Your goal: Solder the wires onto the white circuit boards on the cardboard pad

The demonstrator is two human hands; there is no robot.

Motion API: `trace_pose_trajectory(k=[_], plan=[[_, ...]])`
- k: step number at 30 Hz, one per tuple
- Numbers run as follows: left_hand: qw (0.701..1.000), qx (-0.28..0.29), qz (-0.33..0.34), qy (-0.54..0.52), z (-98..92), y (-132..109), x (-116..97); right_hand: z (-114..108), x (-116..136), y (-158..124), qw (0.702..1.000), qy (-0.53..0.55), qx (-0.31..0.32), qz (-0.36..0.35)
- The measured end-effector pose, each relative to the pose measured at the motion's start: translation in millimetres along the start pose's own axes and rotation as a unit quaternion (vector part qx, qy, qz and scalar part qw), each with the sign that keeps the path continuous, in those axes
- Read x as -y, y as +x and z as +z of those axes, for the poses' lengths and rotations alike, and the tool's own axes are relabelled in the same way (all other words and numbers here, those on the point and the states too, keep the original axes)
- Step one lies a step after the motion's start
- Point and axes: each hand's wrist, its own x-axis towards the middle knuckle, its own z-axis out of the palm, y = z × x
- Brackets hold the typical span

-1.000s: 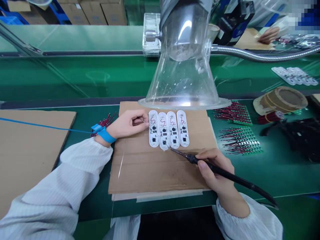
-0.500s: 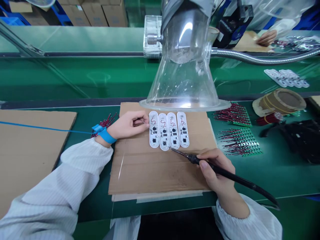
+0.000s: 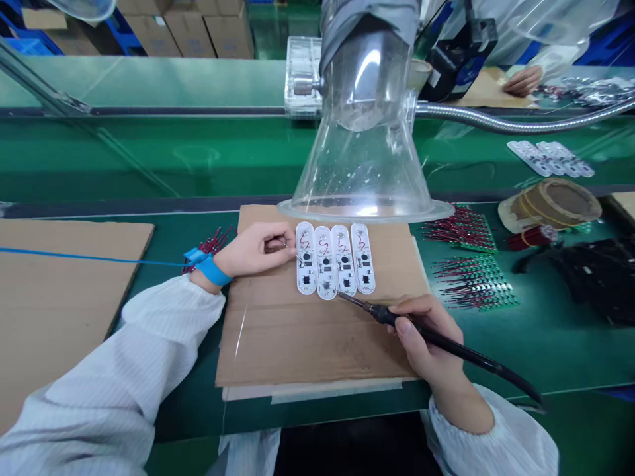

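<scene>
Several white oblong circuit boards [image 3: 364, 259] lie side by side on a cardboard sheet [image 3: 292, 344], each with red wires and a dark chip. My right hand [image 3: 429, 334] is closed round a soldering iron [image 3: 383, 315]. Its tip meets the lower end of the second and third boards from the left; contact is hard to confirm. At the upper left edge of the leftmost board, my left hand [image 3: 260, 248] pinches a thin solder wire [image 3: 284, 244]. A blue wrist strap [image 3: 212, 270] circles my left wrist.
A clear fume hood [image 3: 367, 165] hangs just above the boards. Green boards with red leads [image 3: 479, 284] lie to the right, near a brown tape roll [image 3: 550, 201]. Another cardboard sheet [image 3: 64, 304] is at left. Across the bench shows another person's hand [image 3: 523, 81].
The view has shifted slightly. Both hands and the soldering iron keep nearly the same place over the boards. A faint haze now blurs the second board's lower chip.
</scene>
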Motion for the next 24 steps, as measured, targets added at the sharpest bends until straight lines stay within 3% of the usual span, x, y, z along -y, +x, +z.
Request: trace_pose_trajectory(k=[5, 10, 16, 24], plan=[[1.000, 0.004, -0.005, -0.010, -0.1, -0.5, 0.4, 0.1, 1.5, 1.4, 0.999, 0.001, 0.041, 0.003], [1.000, 0.009, -0.002, -0.014, 0.1, -0.4, 0.9, 0.6, -0.8, 0.8, 1.000, -0.002, 0.020, 0.001], [1.000, 0.014, -0.005, -0.025, 0.2, -0.2, 0.5, 2.5, 2.0, 5.0, 0.998, -0.003, 0.060, -0.006], [1.000, 0.020, 0.004, -0.016, -1.4, 0.0, -1.0, -0.3, 2.1, 3.7, 0.999, -0.003, 0.044, -0.005]])
